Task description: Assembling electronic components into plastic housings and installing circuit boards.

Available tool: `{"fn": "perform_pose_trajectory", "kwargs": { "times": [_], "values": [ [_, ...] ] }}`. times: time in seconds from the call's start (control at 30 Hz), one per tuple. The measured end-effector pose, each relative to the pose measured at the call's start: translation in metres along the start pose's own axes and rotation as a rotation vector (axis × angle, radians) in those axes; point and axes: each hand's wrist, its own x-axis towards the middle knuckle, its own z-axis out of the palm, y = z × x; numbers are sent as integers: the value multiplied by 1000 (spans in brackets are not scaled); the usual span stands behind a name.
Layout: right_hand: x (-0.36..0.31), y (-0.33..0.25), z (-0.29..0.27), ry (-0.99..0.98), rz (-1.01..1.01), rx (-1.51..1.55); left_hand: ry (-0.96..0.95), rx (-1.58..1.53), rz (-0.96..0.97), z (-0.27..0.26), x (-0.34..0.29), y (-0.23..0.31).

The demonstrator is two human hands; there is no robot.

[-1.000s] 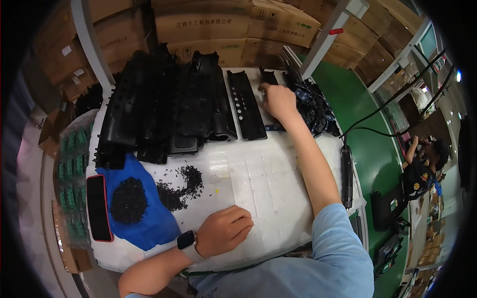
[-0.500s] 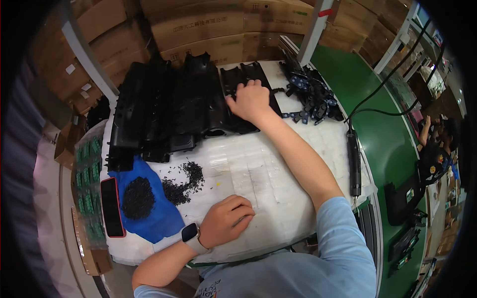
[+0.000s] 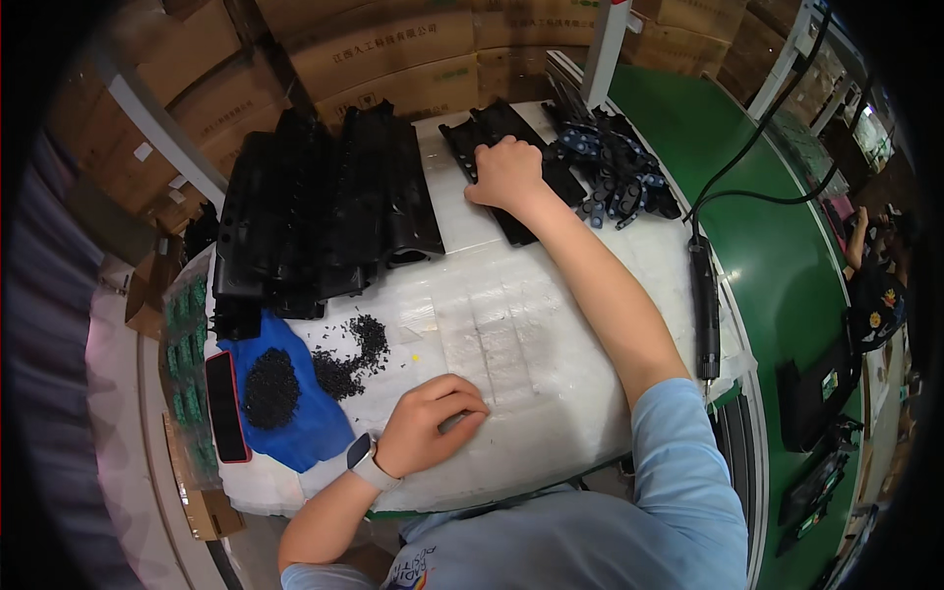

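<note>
My right hand (image 3: 508,175) reaches to the far side of the worktable, its fingers gripping the left edge of a flat, ribbed black plastic panel (image 3: 551,162). Part of that panel is hidden under the hand. To its left stand several long black plastic housings (image 3: 324,206), packed side by side. My left hand (image 3: 430,425), with a watch (image 3: 362,454) on the wrist, rests near the table's front edge. Its fingers curl in toward the thumb, and nothing shows in them. Loose small black screw-like pieces (image 3: 354,359) lie beyond it on the white covering.
More small black pieces (image 3: 271,388) are heaped on a blue cloth (image 3: 315,438) beside a red-edged phone (image 3: 228,408). Black parts with blue-grey pads (image 3: 619,177) pile up at the far right. A corded electric screwdriver (image 3: 703,305) stands by the right edge, near a green conveyor (image 3: 767,246).
My right hand has shifted the ribbed panel away from the row of housings, so white table covering shows between them. My left hand stays low, its fingers slightly changed.
</note>
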Motion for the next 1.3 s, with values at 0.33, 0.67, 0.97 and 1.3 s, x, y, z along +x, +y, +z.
{"fn": "perform_pose_trajectory", "kwargs": {
  "times": [0.33, 0.67, 0.97, 1.3],
  "values": [
    [-22, 6, -6, 64, 53, -54, 15, 20, 10, 0, -5, 2],
    [-85, 25, -71, 282, -195, 242, 59, 148, 200, 1, -8, -1],
    [-192, 35, -77, 95, -666, 262, 691, 98, -8, -21, -5, -1],
    [-174, 58, -70, 191, -501, 756, 259, 431, 18, -14, 9, -6]
  ]
}}
